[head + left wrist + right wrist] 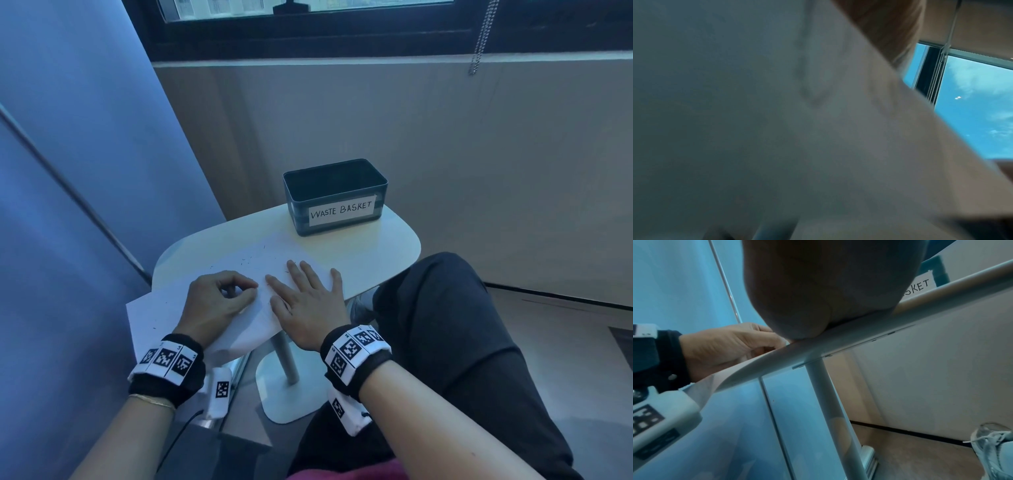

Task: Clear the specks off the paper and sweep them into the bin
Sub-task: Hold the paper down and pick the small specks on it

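Observation:
A white sheet of paper (246, 253) lies on a small white table (383, 246), and its near edge hangs off the front. Small dark specks (245, 262) are scattered over its middle. A dark bin labelled WASTE BASKET (334, 202) stands at the table's back, just beyond the paper. My left hand (236, 291) sits on the paper's near left part with fingers curled, pinching the sheet. My right hand (305, 284) lies flat on the paper beside it, fingers straight and pointing at the bin. The left wrist view is filled by the blurred paper (777, 129).
A blue wall panel (85, 171) stands close on the left. My knee in dark trousers (445, 308) is against the table's right front. Under the table are its pole (828, 402) and a pale shoe (992, 447). A window (972, 113) is behind the bin.

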